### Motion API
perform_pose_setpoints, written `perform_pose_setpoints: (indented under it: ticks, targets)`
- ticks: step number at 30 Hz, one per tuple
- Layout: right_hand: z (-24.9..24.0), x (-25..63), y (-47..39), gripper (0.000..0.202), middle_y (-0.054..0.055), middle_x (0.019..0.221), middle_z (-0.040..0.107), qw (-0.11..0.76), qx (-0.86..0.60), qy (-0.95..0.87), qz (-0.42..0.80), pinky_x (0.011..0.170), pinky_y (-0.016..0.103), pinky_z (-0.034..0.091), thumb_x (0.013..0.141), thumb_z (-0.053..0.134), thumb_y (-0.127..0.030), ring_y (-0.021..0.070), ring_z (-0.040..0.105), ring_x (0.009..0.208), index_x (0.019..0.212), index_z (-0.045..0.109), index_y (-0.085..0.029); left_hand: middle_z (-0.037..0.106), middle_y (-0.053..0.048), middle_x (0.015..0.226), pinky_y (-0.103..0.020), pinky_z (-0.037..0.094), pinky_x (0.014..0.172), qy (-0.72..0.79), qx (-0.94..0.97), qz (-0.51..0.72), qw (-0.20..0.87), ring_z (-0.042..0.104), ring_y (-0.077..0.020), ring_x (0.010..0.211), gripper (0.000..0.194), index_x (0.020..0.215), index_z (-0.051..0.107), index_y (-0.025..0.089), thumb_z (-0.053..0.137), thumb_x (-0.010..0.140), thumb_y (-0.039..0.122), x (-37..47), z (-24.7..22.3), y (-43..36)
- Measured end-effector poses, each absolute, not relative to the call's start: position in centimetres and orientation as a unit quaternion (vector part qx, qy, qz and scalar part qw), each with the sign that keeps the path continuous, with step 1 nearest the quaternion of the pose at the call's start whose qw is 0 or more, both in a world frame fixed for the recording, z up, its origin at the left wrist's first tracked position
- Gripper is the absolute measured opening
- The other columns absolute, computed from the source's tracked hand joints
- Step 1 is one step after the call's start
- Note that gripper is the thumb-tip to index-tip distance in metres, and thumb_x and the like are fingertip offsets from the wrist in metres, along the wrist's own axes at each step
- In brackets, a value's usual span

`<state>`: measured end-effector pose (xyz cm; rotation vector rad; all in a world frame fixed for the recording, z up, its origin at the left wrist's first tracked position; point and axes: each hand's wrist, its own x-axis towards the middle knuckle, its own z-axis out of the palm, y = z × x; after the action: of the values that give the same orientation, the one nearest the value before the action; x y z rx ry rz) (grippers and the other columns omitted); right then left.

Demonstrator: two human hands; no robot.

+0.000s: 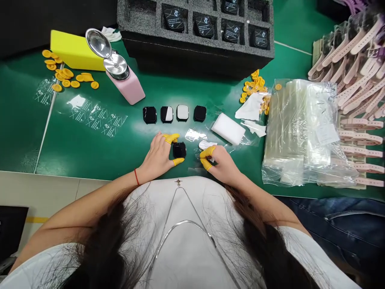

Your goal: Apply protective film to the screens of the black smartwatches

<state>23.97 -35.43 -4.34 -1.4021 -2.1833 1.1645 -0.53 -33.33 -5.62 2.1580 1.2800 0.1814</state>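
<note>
Left hand (157,153): curled round a dark square watch body (179,150), gripping it by the edges between thumb and index, both wearing yellow finger cots (171,138)
Watch body: sitting right at the left hand's fingertips, glossy black face up, so it's between the two hands
Right hand (221,161): thumb and index brought nearly together, also yellow-tipped; a white cloth (207,145) sits right at those fingers, but honestly can't tell if it's actually pinched
Row of watch bodies: four just beyond the left hand and a bit to its right, two dark (149,114) (200,113), one half black half white (167,114), one pale (182,112)
White sponge block (228,129): just beyond the right hand, lying at a slant
Bag of clear sleeves (300,128): off to the right of the right hand, with pinkish straps (357,136) past it
Pink bottle (130,88): beyond the left hand, to its left, metal lid (98,43) flipped up
Clear printed films (98,118): flat on the green table (90,154), left of the left hand
Black foam tray (195,52): well beyond both hands, dark printed pieces in some pockets
</note>
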Motion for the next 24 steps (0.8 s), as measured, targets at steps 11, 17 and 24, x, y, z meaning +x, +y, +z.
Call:
perform_pose_setpoints:
  ticks: [11,17,24]
  targets:
    - [-7.4,31.1,-31.0,0.058,0.022,0.137,0.043,0.042,-0.643,-0.742,0.184,0.096,0.061,0.034,0.083,0.065,-0.041,0.0411,0.040,0.122,0.135,0.055,-0.015,0.052,-0.010,0.128,-0.062,0.012,0.119,0.472,0.791,0.065,0.385,0.042,-0.0273,0.127,0.067,0.138,0.027,0.018,0.064,0.082,0.026,-0.1,-4.8,-32.5]
    - [-5.2,27.0,-29.9,0.055,0.017,0.127,0.050,0.095,-0.420,-0.854,0.292,0.094,0.050,0.036,0.079,0.065,-0.040,0.0329,0.046,0.111,0.129,0.061,-0.018,0.056,-0.009,0.125,-0.059,0.012,0.120,0.473,0.785,0.079,0.391,0.043,-0.0257,0.126,0.067,0.137,0.029,0.017,0.066,0.081,0.025,-0.2,-5.2,-32.6]
    - [-4.5,22.9,-29.3,0.041,0.014,0.111,0.053,0.035,-0.290,-0.895,0.338,0.102,0.050,0.027,0.079,0.066,-0.038,0.0296,0.042,0.104,0.116,0.072,-0.022,0.055,-0.015,0.125,-0.059,0.015,0.119,0.464,0.806,0.096,0.355,0.045,-0.0286,0.125,0.068,0.135,0.032,0.012,0.068,0.079,0.025,-0.5,-6.2,-32.9]
